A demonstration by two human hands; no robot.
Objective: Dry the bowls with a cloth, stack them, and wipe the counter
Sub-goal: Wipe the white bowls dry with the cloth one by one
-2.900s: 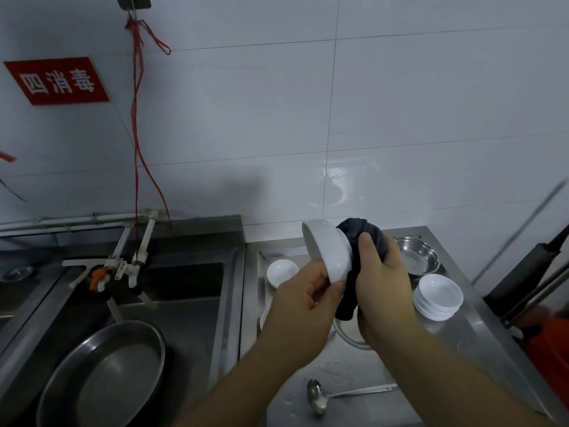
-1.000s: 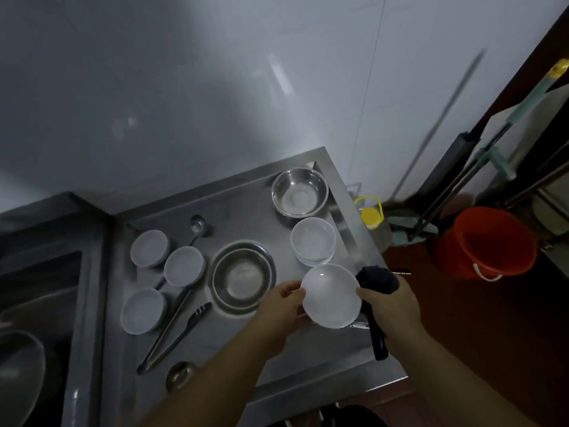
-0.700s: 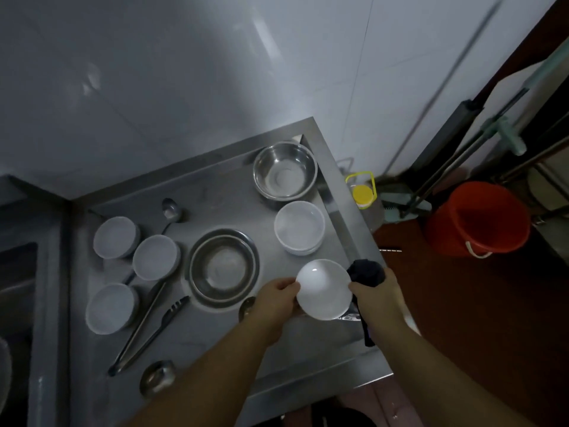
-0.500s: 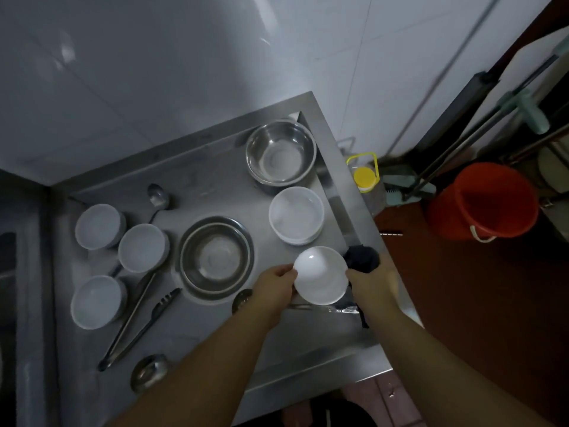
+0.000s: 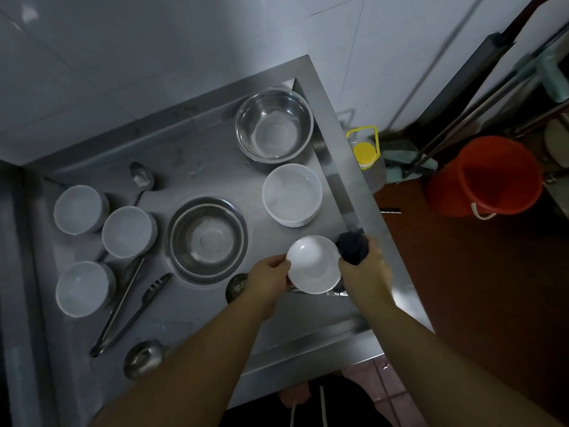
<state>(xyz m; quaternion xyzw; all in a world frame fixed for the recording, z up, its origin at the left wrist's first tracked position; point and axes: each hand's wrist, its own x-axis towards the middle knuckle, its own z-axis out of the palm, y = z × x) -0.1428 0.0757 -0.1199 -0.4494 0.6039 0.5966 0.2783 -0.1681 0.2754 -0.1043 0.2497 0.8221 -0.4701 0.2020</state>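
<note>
Bowl [image 5: 314, 264] between both hands

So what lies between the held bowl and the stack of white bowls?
Head view: only bare steel counter separates the held bowl from the stack of white bowls.

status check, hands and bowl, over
Left hand pinches white bowl rim. Right hand grips dark cloth, touching bowl. Stack just beyond, path clear.
</note>
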